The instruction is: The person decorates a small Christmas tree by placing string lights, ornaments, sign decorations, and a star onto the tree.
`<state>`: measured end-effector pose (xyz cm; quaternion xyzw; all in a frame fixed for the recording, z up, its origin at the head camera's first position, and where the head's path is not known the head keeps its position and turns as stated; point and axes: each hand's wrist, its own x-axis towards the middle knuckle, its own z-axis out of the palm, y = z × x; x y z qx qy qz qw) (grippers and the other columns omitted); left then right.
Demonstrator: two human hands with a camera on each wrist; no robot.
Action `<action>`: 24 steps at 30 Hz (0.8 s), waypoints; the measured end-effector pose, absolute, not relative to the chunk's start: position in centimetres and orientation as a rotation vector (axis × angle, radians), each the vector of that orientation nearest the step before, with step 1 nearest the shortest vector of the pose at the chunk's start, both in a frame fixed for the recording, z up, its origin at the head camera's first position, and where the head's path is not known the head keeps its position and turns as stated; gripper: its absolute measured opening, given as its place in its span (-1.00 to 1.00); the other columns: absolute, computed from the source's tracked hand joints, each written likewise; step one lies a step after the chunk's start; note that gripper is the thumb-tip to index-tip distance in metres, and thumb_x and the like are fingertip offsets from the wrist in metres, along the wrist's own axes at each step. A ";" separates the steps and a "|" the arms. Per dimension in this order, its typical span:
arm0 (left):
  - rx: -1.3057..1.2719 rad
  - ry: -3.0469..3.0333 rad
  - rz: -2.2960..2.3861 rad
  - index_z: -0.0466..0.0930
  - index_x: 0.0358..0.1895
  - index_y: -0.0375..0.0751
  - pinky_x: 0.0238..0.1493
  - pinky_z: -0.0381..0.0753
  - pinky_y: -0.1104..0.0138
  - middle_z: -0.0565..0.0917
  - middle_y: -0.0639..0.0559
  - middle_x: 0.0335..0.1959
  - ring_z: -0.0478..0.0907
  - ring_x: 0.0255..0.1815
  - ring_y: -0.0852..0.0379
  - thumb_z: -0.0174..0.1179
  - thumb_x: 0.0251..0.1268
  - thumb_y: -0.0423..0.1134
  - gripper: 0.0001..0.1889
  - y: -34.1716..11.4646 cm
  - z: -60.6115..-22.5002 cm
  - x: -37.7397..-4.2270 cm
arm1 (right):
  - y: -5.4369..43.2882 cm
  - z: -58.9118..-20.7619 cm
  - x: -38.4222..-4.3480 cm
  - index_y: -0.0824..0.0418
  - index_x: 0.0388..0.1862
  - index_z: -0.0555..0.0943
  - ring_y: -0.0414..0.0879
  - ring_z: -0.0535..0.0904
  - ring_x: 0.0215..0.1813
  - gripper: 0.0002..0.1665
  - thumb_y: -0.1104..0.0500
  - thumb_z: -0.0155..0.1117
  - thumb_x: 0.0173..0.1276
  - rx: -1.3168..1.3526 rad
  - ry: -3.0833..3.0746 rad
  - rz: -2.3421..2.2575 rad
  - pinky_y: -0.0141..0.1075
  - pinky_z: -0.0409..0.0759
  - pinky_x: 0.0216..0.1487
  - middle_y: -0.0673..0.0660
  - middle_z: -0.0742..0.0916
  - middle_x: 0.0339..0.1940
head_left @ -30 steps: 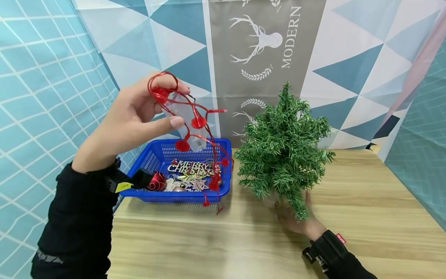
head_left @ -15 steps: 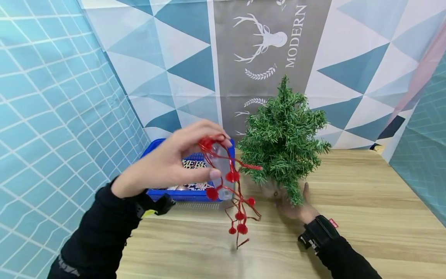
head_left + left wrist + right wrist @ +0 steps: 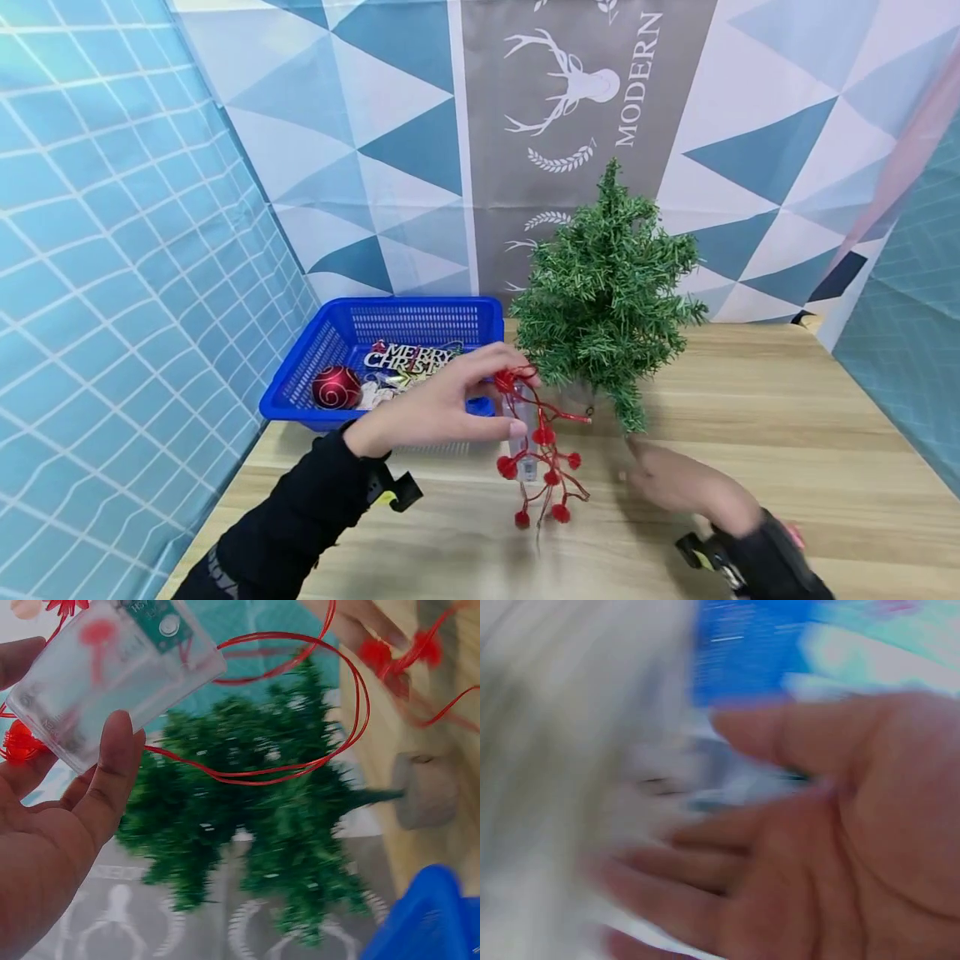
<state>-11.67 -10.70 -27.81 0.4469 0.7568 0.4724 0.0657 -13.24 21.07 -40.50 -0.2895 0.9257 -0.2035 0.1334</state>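
A string of red lights [image 3: 543, 436] with round red ends dangles from my left hand [image 3: 450, 408], over the table in front of the basket. In the left wrist view, the fingers and thumb grip a clear plastic battery box [image 3: 142, 690] with looped red wire. My right hand [image 3: 686, 479] is at the lower right of the small green Christmas tree [image 3: 607, 308], apart from its base [image 3: 426, 791]. Blurred in the right wrist view, that hand has its fingers extended and nothing in its palm. The tree stands upright, its base mostly hidden from the head view.
A blue plastic basket [image 3: 296, 412] sits left of the tree. Inside lie a red ball ornament [image 3: 336, 387], a "Merry Christmas" sign [image 3: 416, 357] and other small decorations. A patterned cloth backdrop [image 3: 397, 150] rises behind the wooden table [image 3: 787, 417].
My left hand has carried the battery box and lights right and down, from above the basket to in front of it. My right hand has left the tree base, moving towards me and right.
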 end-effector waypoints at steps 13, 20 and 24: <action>1.289 2.209 1.367 0.50 0.15 -0.18 -0.06 0.59 0.26 0.45 0.03 0.08 0.46 -0.07 0.18 0.31 0.20 -0.27 -0.57 -8.6 -30.5 -12.2 | 17.5 -38.4 -8.8 0.03 0.04 0.57 -0.21 0.57 -0.08 -0.76 0.18 0.17 0.42 -1.340 2.559 -1.299 -0.23 0.59 -0.11 -0.09 0.67 -0.11; 1.192 2.224 1.228 0.38 0.29 -0.05 -0.11 0.59 0.29 0.42 0.06 0.11 0.52 -0.23 0.14 0.31 0.23 -0.20 -0.45 -10.5 -31.2 -12.2 | 19.6 -38.1 -9.1 0.22 -0.28 0.56 -0.07 0.62 -0.41 -0.58 0.47 -0.29 0.51 -1.225 2.283 -1.720 -0.25 0.62 -0.32 0.08 0.66 -0.48; 1.192 2.223 1.198 0.33 0.32 -0.07 -0.18 0.57 0.28 0.47 0.05 -0.06 0.49 -0.27 0.05 0.30 0.22 -0.21 -0.41 -11.8 -32.0 -12.3 | 21.4 -37.2 -9.1 0.27 -0.25 0.49 -0.03 0.46 -0.63 -0.51 0.43 -0.49 0.55 -1.139 2.179 -1.837 -0.22 0.51 -0.57 0.15 0.49 -0.66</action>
